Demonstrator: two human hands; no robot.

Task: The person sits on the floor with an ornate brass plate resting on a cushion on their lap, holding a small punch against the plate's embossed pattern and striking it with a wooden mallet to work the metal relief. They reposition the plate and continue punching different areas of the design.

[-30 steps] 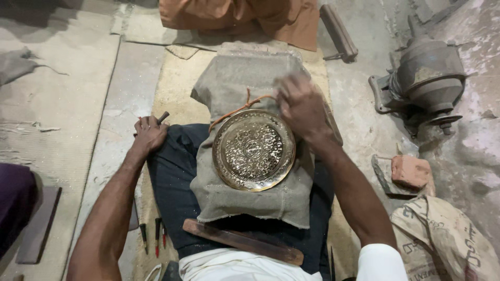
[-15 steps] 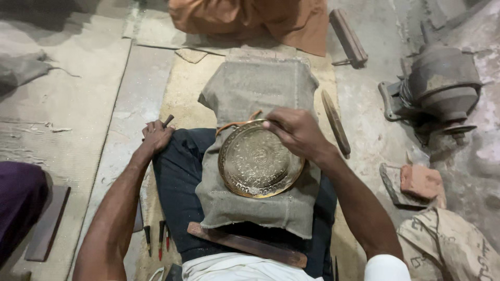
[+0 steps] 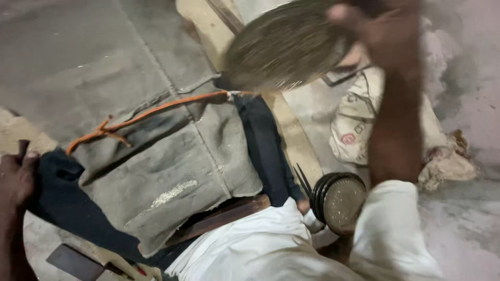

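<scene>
Right hand (image 3: 380,26), upper right, grips the tilted brass plate (image 3: 286,49) by its rim; left hand (image 3: 15,179), far left, curls around a dark tool (image 3: 22,147).

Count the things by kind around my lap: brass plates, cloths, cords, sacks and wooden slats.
Brass plates: 2, one raised in the right hand, plate, and at least one in a stack by the hip; the stack's full number can't be told.
Grey cloths: 1
Orange cords: 1
Printed sacks: 1
Wooden slats: 1
Total: 6
</scene>
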